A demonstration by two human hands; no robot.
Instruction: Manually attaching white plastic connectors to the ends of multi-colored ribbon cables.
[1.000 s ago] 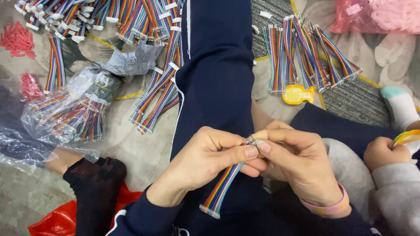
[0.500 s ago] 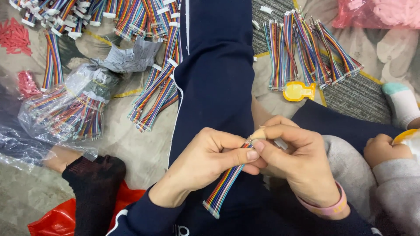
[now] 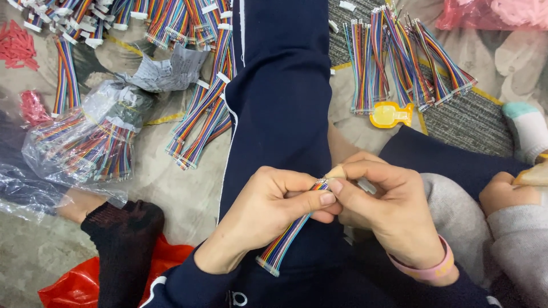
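while both hands meet over the navy trouser leg, the left hand pinches a rainbow ribbon cable near its upper end, thumb and forefinger closed on it. the right hand comes in from the other side, its fingers pressed together on the very tip of the same cable, touching the left thumb. the cable hangs down and to the left from the pinch, its lower end capped by a small white connector just above the left wrist. a pink band sits around the right wrist.

on the floor to the left of the leg lies a clear plastic bag stuffed with more rainbow cables, with a crumpled grey wrapper just beyond it. loose cables lie fanned beside the leg, and another spread of cables lies on the far right, near a small yellow piece. a black sock rests on a red bag at the lower left. another person's hand, in a grey sleeve, shows at the right edge, well apart from the cable.
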